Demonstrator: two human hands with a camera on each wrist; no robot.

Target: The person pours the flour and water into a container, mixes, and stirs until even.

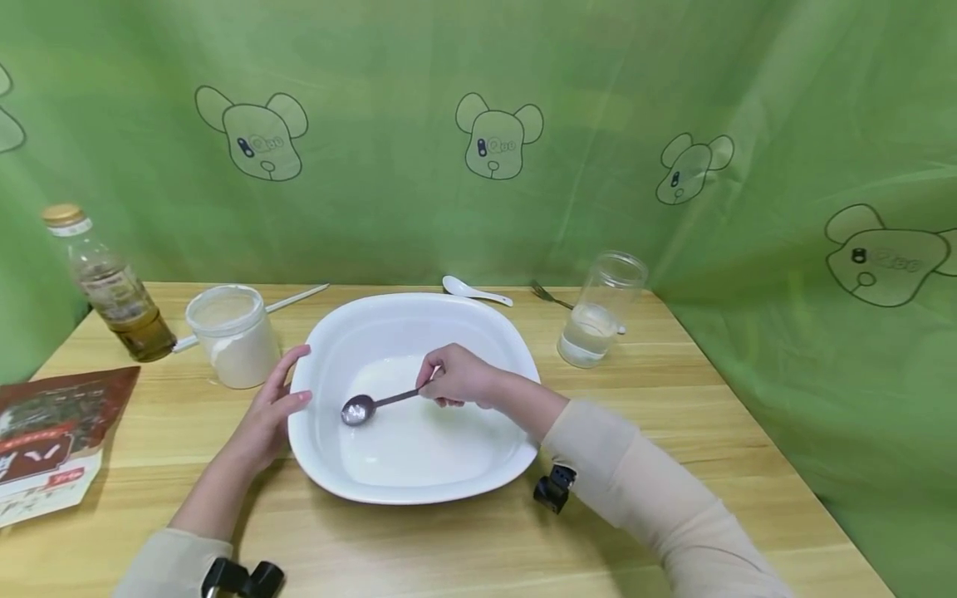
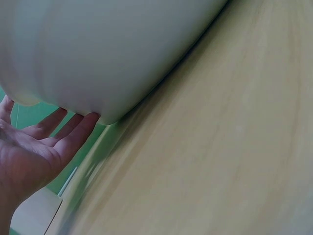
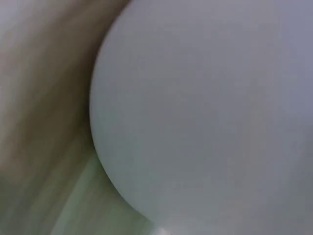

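Observation:
A large white basin point(image 1: 414, 490) stands on the wooden table. My left hand point(image 1: 269, 415) holds its left side, with the thumb over the rim; in the left wrist view several fingertips point(image 2: 88, 120) touch the basin's outer wall point(image 2: 112, 54). Over the inside of the basin, my right hand point(image 1: 459, 375) pinches the end of a dark metal spoon's handle. The bowl of the spoon point(image 1: 358, 410) points left, low inside the basin. Whether it touches the glossy bottom I cannot tell. Only the basin's blurred outer wall point(image 3: 195, 117) and table show in the right wrist view.
To the left stand a jar of white powder point(image 1: 242, 353), a bottle of amber liquid point(image 1: 123, 299) and a brown-white packet point(image 1: 56, 440). A white stick point(image 1: 296, 297) lies behind the jar. A white spoon point(image 1: 471, 291), a fork point(image 1: 549, 295) and a glass of liquid point(image 1: 591, 332) are behind and right.

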